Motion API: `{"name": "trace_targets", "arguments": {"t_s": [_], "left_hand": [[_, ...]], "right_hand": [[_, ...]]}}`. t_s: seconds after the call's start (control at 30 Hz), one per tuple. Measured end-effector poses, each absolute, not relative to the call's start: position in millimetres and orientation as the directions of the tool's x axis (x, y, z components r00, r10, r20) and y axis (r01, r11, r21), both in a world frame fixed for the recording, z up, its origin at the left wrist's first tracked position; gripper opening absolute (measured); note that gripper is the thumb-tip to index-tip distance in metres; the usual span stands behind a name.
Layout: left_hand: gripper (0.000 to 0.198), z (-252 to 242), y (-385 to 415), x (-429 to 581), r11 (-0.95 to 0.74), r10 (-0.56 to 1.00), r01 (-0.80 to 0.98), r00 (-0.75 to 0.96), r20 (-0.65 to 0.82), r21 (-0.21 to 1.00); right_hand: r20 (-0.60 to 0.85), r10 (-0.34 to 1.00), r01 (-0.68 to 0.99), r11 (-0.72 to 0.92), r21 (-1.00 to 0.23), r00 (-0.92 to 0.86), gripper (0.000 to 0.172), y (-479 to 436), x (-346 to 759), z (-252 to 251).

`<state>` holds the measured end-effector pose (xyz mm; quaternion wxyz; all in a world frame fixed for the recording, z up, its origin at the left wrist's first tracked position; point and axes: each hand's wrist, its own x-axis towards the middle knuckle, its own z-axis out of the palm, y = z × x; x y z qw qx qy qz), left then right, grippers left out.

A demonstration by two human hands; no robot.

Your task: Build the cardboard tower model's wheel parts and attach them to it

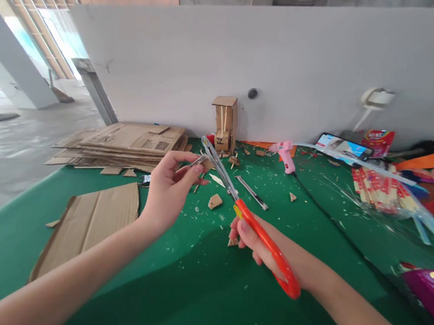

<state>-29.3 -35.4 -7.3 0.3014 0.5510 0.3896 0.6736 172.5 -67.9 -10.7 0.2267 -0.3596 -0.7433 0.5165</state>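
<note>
Red-handled tool [248, 216] slants in the right hand [256, 245], metal end [221, 169] forward-left.

The left hand [167, 190] was raised farther off, its thumb [188, 178] and fingers [176, 159] pinched together. The right hand [258, 239] sat nearer (and lower), curled into a grip. The left forearm [74, 285] slanted from near left, the right forearm [360, 320] from near right.

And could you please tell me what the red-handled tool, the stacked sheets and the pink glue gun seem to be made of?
Red-handled tool: the upper part looks like smooth metal, being grey and shiny; the glossy red handle is probably plastic or plastic-coated.
Stacked sheets: matte cardboard, judging by the brown colour and printed marks.
Glue gun: likely moulded plastic, given its smooth pink body.
</note>
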Motion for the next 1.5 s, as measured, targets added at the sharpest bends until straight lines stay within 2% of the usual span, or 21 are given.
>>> {"name": "trace_targets", "arguments": {"t_s": [0.33,0.6,0.9,1.17,1.33,1.5], "left_hand": [[0.016,-4,-36,-30,-0.500,0.846,-0.059,-0.245,0.473,0.864],[0.016,10,-28,-32,-0.519,0.838,-0.062,-0.236,0.492,0.853],[0.021,17,-12,-30,-0.511,0.845,-0.074,-0.228,0.484,0.857],[0.022,16,-12,-32,-0.524,0.830,-0.004,-0.227,0.509,0.852],[0.020,15,-14,-31,-0.557,0.812,0.002,-0.205,0.546,0.830],[0.019,14,-15,-31,-0.581,0.795,0.029,-0.194,0.575,0.813]], "right_hand": [[-0.057,0.779,0.408,0.263,-0.874,-0.624,0.041,-68,174,-15],[-0.064,0.738,0.355,0.244,-0.902,-0.672,0.045,-55,167,-5],[0.069,0.805,0.370,0.345,-0.862,-0.589,0.052,-44,162,-17],[0.083,0.839,0.354,0.314,-0.881,-0.538,0.037,-43,157,-22],[0.096,0.879,0.420,0.316,-0.851,-0.466,0.033,-46,152,-21],[0.076,0.862,0.404,0.311,-0.860,-0.502,0.030,-47,154,-24]]}}
